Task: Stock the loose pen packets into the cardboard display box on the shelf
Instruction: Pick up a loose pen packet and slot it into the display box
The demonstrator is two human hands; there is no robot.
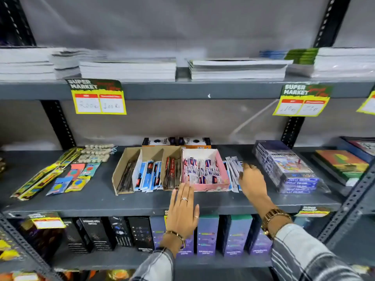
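On the middle shelf, a pink-and-white cardboard display box (205,186) holds several small pen packets. Three brown cardboard display boxes (129,159) with pens stand to its left. Loose pen packets (232,169) in clear wrappers lie on the shelf against the pink box's right side. My right hand (252,180) is on these packets, fingers curled around their right edge. My left hand (182,209) is flat with fingers apart, its fingertips touching the pink box's front left corner and holding nothing.
A wrapped stack of blue boxes (288,169) stands just right of my right hand, with books (341,163) beyond it. Ruler and eraser packs (60,175) lie at the left. Notebook stacks (127,69) fill the upper shelf. Boxed bottles (207,234) line the lower shelf.
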